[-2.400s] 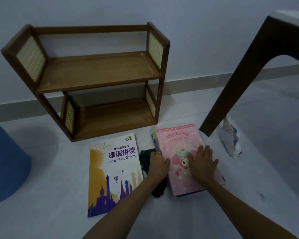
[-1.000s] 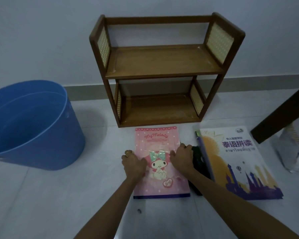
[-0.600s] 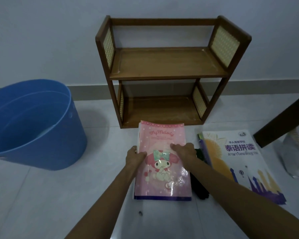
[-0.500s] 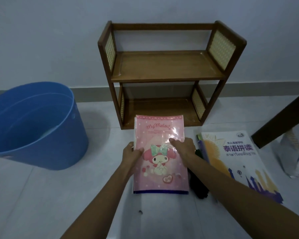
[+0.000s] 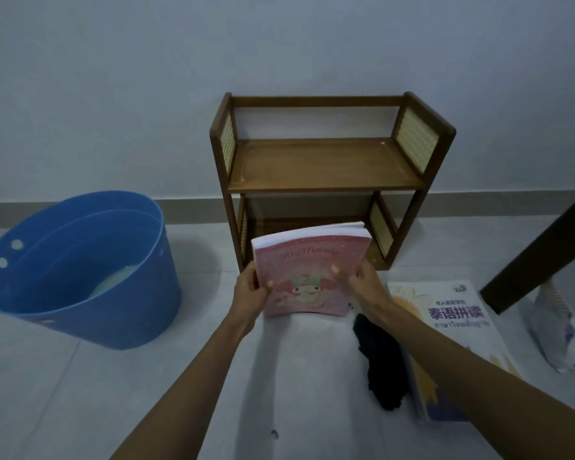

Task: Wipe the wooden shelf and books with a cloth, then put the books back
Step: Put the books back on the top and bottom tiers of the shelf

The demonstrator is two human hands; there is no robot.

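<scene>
pink book (image 5: 309,277) now lifted, tilted | both hands' grip unchanged | cover blurred

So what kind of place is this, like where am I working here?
Probably a room at home, with the work done on the floor: pale floor tiles meet a plain wall with a skirting strip, a small wooden shelf stands against it, and a blue tub sits beside it. A dark table leg shows at right.

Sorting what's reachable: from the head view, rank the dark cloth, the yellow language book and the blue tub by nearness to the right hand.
1. dark cloth, just below the right hand
2. yellow language book, right
3. blue tub, far left
</scene>
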